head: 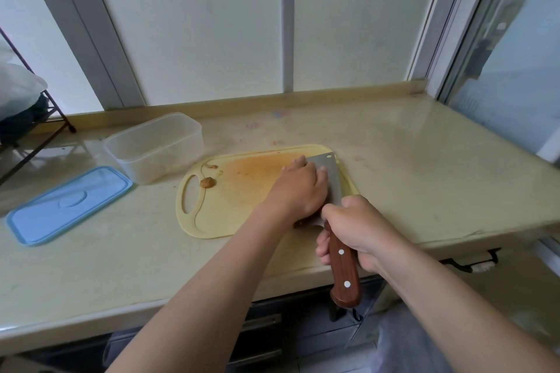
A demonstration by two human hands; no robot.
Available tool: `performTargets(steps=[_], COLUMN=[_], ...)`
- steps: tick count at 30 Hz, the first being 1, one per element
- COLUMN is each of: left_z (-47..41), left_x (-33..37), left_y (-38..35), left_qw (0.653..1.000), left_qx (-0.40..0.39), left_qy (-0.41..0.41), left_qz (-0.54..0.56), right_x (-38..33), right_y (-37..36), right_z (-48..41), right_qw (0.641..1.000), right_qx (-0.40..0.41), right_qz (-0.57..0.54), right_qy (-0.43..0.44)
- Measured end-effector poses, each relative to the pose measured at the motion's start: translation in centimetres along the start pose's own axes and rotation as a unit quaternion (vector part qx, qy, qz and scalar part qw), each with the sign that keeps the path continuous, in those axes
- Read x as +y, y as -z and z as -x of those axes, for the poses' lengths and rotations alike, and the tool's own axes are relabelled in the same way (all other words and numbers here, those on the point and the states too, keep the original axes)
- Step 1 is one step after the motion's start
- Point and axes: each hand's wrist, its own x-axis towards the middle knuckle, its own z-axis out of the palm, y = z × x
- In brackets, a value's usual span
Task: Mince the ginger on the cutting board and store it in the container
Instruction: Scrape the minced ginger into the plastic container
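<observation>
The cutting board (pixel 242 191) lies on the counter (pixel 424 160), a cleaver (pixel 325 172) at its right end. The container (pixel 154 145) stands behind-left, its lid (pixel 69 204) in front.

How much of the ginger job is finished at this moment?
Done: the container stands open, its lid beside it. In hand: the right hand grips the cleaver on the cutting board; the left hand rests against its blade. Left: a ginger piece lies uncut; storing remains.
</observation>
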Motion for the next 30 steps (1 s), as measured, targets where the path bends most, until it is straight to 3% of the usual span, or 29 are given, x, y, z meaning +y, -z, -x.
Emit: performTargets(steps=[14,21,30], left_z=[0.2,-0.3,0.8], left_x=[1.7,1.5,-4.1], left_y=[0.0,2.2,12.0], left_qw=[0.996,0.999,0.990], left_qx=[0.069,0.053,0.117], left_qy=[-0.041,-0.001,0.069], left_qz=[0.046,-0.004,-0.044], right_x=[-0.3,-1.9,-7.7], right_y=[0.5,-0.4,-8.3], right_z=[0.7,0.7,-0.1], right_qw=[0.999,0.998,0.987], right_qx=[-0.008,-0.023,-0.124], right_qz=[-0.041,-0.052,-0.072], right_qy=[0.013,0.030,0.069])
